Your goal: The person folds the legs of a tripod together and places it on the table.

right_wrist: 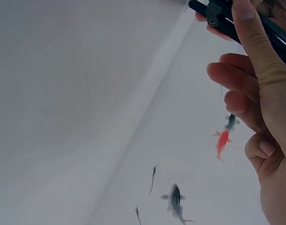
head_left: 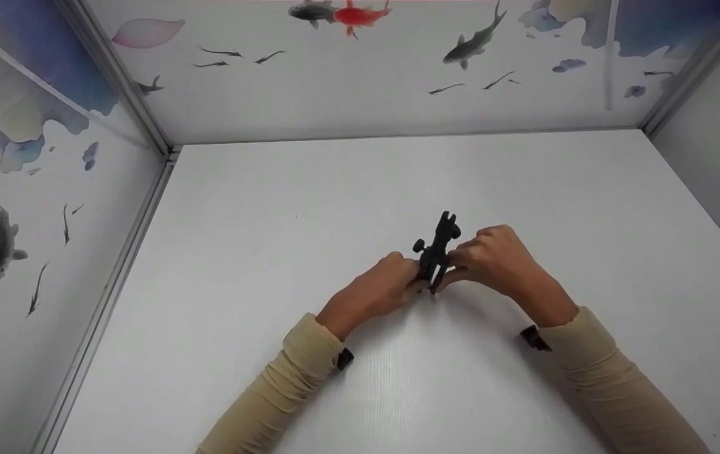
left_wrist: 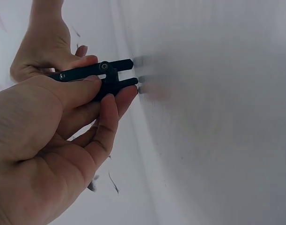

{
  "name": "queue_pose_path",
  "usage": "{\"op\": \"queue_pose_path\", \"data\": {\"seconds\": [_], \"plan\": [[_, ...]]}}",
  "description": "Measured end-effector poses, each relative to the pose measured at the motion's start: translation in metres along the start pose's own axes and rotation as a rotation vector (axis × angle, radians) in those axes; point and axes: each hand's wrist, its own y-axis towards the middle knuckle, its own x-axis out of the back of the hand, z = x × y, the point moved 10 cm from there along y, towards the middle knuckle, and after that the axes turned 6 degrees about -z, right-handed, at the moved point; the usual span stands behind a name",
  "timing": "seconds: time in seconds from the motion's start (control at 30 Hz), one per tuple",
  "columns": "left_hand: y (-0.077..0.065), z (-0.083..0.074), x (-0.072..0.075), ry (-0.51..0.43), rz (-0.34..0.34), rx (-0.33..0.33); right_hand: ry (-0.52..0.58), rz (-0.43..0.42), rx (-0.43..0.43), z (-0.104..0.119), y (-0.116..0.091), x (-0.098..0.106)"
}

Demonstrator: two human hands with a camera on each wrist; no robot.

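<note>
A small black tripod (head_left: 441,243) stands upright between my hands in the head view, with a forked top, side knobs and narrow legs. My left hand (head_left: 376,287) pinches its lower left side; in the left wrist view the thumb and fingers hold a leg near the hinge screws of the tripod (left_wrist: 82,72). From the other side, my right hand (head_left: 492,258) grips it low down. The right wrist view has the thumb of the right hand (right_wrist: 274,98) lying along the tripod (right_wrist: 225,29). Fingers hide part of its legs.
A white tabletop (head_left: 272,208) lies under both hands. White panels with painted fish, such as the back panel (head_left: 366,88), stand around it, and a metal rail (head_left: 108,284) runs along the left edge. Dark wrist devices show under both sleeves (head_left: 577,340).
</note>
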Motion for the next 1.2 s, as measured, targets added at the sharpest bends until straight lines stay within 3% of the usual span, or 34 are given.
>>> {"op": "queue_pose_path", "data": {"seconds": [0.2,0.57,0.83,1.07,1.2], "plan": [[0.0,0.001,-0.001,0.007,0.003,0.005,0.001,0.013,-0.006,0.0,0.0,-0.002],[0.0,0.001,0.003,0.055,-0.036,0.054,0.109,0.111,-0.102,-0.007,-0.008,-0.008],[0.002,0.0,0.008,-0.013,-0.021,0.049,0.125,0.178,-0.134,-0.013,-0.01,-0.01],[-0.011,0.013,0.03,-0.061,0.014,0.193,0.148,0.232,-0.164,-0.016,-0.011,-0.013],[-0.018,0.011,0.053,-0.038,-0.029,0.198,0.164,0.297,-0.198,-0.017,-0.012,-0.02]]}}
